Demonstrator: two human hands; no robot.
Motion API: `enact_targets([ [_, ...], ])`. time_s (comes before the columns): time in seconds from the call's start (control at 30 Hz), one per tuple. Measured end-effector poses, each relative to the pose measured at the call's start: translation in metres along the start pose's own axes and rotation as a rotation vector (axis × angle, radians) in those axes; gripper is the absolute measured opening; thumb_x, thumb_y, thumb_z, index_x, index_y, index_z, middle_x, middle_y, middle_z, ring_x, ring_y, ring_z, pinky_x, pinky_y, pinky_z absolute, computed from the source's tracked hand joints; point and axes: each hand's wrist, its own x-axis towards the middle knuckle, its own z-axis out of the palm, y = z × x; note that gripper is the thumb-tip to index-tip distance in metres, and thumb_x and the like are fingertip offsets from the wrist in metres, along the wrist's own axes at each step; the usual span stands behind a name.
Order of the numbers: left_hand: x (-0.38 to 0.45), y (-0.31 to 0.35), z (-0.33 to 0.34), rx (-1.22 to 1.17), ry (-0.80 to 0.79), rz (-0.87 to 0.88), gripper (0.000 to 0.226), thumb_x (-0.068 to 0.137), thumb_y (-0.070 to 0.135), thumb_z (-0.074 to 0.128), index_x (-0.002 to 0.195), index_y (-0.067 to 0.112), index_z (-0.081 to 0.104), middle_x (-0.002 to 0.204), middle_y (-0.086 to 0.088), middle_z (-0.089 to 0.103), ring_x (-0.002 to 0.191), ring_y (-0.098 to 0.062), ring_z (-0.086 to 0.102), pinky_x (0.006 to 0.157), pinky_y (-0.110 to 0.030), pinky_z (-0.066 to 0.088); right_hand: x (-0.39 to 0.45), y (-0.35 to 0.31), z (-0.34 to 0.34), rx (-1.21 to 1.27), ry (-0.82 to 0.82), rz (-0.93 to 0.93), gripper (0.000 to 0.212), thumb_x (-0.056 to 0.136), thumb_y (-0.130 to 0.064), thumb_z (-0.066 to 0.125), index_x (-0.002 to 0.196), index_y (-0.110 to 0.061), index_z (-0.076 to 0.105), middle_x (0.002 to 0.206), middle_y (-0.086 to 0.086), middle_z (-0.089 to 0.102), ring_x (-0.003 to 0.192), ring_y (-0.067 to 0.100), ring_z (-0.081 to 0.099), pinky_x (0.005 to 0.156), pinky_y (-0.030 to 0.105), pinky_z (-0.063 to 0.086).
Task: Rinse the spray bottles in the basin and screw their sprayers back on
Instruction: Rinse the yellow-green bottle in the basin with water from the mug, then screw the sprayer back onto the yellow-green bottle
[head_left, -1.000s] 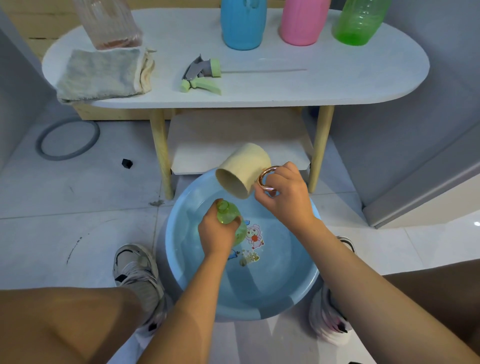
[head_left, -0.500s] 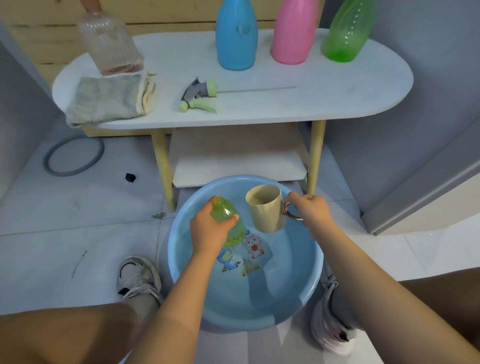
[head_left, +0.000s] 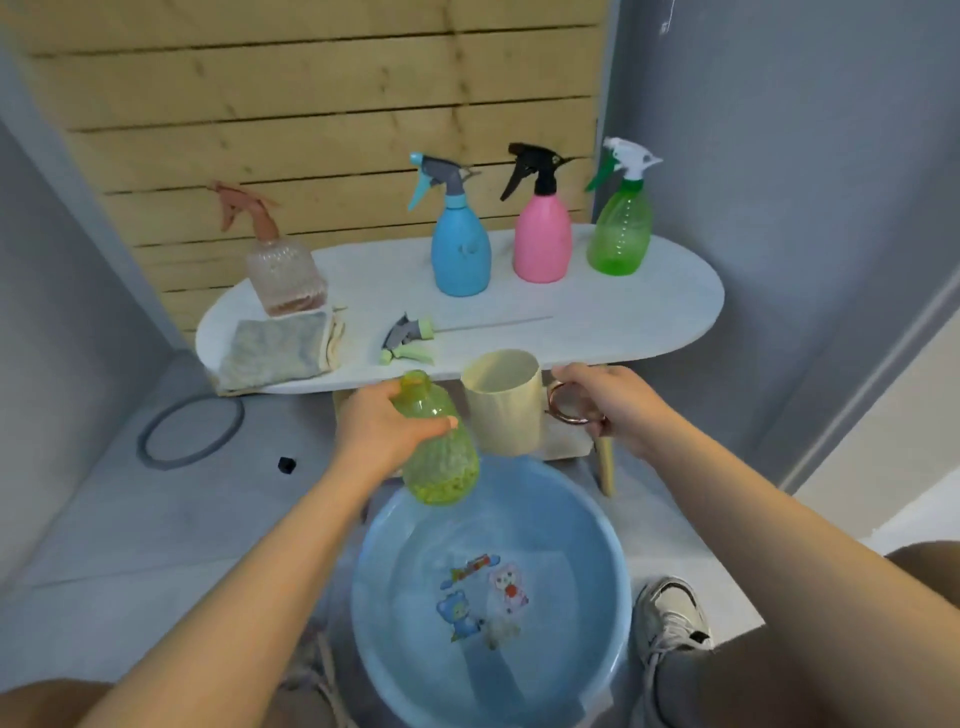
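both hands have come up out of the basin (head_left: 618, 571) since a moment ago: the left hand (head_left: 387, 431) now holds the yellow-green bottle (head_left: 439, 452) above the basin's far rim instead of down in the water, and the right hand (head_left: 602, 402) has carried the cream cup (head_left: 501, 402) up beside it, level with the table (head_left: 649, 317) edge. that looks like the rinse of this bottle is finishing, with its sprayer to go back on next. the left fingers are wrapped round the bottle's shoulder just under the open neck; the right fingers are curled through the cup's copper-coloured ring handle. the bottle is translucent, bumpy-textured on its lower body, capless and roughly upright. its likely mate, the green-and-grey sprayer head (head_left: 408, 340), lies on the table near the folded cloth (head_left: 275, 351).
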Motion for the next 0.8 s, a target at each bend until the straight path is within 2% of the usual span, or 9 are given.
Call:
enact_targets([
  [0.1, 0.007, 0.032, -0.025, 0.097, 0.001, 0.062, 0.037, 0.06, 0.031, 0.087, 0.092, 0.022, 0.071, 0.085, 0.005, 0.07, 0.082, -0.012, 0.064, 0.072, -0.024, 0.046, 0.001, -0.029, -0.003, 0.093, -0.045, -0.013, 0.036, 0.089, -0.028, 0.06, 0.058, -0.019, 0.045, 0.048, -0.006, 0.036, 0.043, 0.01, 0.03, 0.049, 0.025, 0.027],
  [0.2, 0.016, 0.055, -0.043, 0.1, 0.012, 0.096, 0.035, 0.061, 0.029, 0.087, 0.09, 0.018, 0.07, 0.088, 0.002, 0.071, 0.084, -0.015, 0.066, 0.079, -0.031, 0.052, 0.007, -0.047, -0.005, 0.156, -0.049, 0.016, 0.04, 0.093, -0.032, 0.055, 0.059, -0.018, 0.039, 0.044, -0.006, 0.029, 0.042, 0.011, 0.027, 0.052, 0.025, 0.032],
  [0.3, 0.025, 0.068, -0.051, 0.054, 0.035, 0.117, 0.036, 0.062, 0.026, 0.087, 0.091, 0.015, 0.07, 0.086, 0.002, 0.072, 0.08, -0.012, 0.066, 0.073, -0.027, 0.05, 0.02, -0.058, -0.008, 0.228, 0.043, 0.01, 0.038, 0.095, -0.032, 0.052, 0.062, -0.017, 0.042, 0.044, -0.007, 0.034, 0.044, 0.01, 0.034, 0.055, 0.024, 0.039],
  [0.4, 0.031, 0.072, -0.048, 0.037, 0.046, 0.125, 0.032, 0.061, 0.027, 0.087, 0.087, 0.018, 0.07, 0.081, 0.004, 0.072, 0.078, -0.011, 0.066, 0.07, -0.026, 0.05, 0.04, -0.058, -0.012, 0.257, 0.21, -0.033, 0.034, 0.096, -0.029, 0.048, 0.065, -0.017, 0.045, 0.066, -0.001, 0.044, 0.055, 0.014, 0.038, 0.065, 0.028, 0.044],
  [0.47, 0.035, 0.073, -0.042, 0.036, 0.036, 0.124, 0.029, 0.061, 0.027, 0.087, 0.082, 0.022, 0.069, 0.08, 0.004, 0.071, 0.078, -0.012, 0.066, 0.07, -0.027, 0.051, 0.055, -0.054, -0.016, 0.25, 0.289, -0.036, 0.034, 0.098, -0.031, 0.043, 0.067, -0.016, 0.045, 0.073, 0.0, 0.046, 0.061, 0.015, 0.04, 0.073, 0.031, 0.045],
  [0.6, 0.045, 0.072, -0.03, 0.014, -0.017, 0.115, 0.029, 0.06, 0.027, 0.088, 0.076, 0.03, 0.065, 0.083, 0.006, 0.072, 0.08, -0.011, 0.067, 0.077, -0.029, 0.053, 0.08, -0.047, -0.022, 0.305, 0.333, 0.015, 0.034, 0.1, -0.034, 0.037, 0.072, -0.017, 0.046, 0.073, -0.001, 0.045, 0.062, 0.013, 0.044, 0.076, 0.031, 0.046],
  [0.73, 0.047, 0.073, -0.024, -0.033, -0.035, 0.108, 0.033, 0.059, 0.024, 0.088, 0.075, 0.036, 0.062, 0.084, 0.008, 0.072, 0.082, -0.01, 0.067, 0.079, -0.028, 0.053, 0.091, -0.043, -0.021, 0.352, 0.357, 0.081, 0.031, 0.099, -0.03, 0.04, 0.074, -0.016, 0.052, 0.083, -0.002, 0.054, 0.058, 0.013, 0.055, 0.089, 0.036, 0.053],
  [0.8, 0.048, 0.073, -0.022, -0.042, -0.04, 0.109, 0.033, 0.06, 0.023, 0.088, 0.074, 0.037, 0.062, 0.083, 0.009, 0.072, 0.082, -0.009, 0.067, 0.078, -0.026, 0.052, 0.092, -0.043, -0.02, 0.328, 0.366, 0.101, 0.028, 0.097, -0.028, 0.044, 0.075, -0.014, 0.055, 0.081, -0.002, 0.058, 0.055, 0.016, 0.059, 0.086, 0.034, 0.053],
])
